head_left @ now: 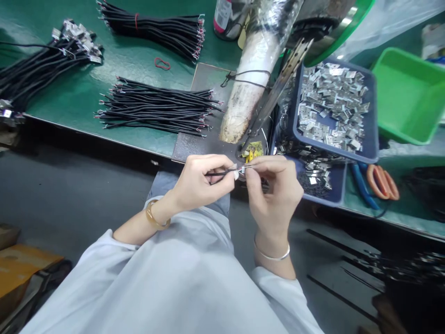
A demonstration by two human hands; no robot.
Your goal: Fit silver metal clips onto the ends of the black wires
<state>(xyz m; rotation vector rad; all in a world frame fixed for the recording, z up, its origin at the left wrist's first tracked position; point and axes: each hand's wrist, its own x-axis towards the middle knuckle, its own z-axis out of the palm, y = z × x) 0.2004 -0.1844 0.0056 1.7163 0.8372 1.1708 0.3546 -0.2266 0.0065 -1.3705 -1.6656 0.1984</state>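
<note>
Left hand (205, 181): fingers curled, thumb and index finger closed narrowly on a black cable (213, 174) near its stripped end, which points toward the opposite hand. Right hand (274, 185): thumb and forefinger pinched together on a small metal piece (248, 166) at the cable's tip; whether wire and metal are joined cannot be told at this scale. The cable lies roughly level between the two hands, over the person's lap and just off the front edge of the green bench (125, 65). Beyond the hands, loose cables (153, 104) lie side by side, partly on a dark plate (208, 76); behind them rests a tied bundle (153, 32) with a red band. To the right, a blue tray (372, 116) contains many metal parts (330, 102), beside a green bin (406, 97). Labelling: a dark bottle (234, 28) at the rear bears a white and pink label (222, 15); its print is too small and blurred to read.
</note>
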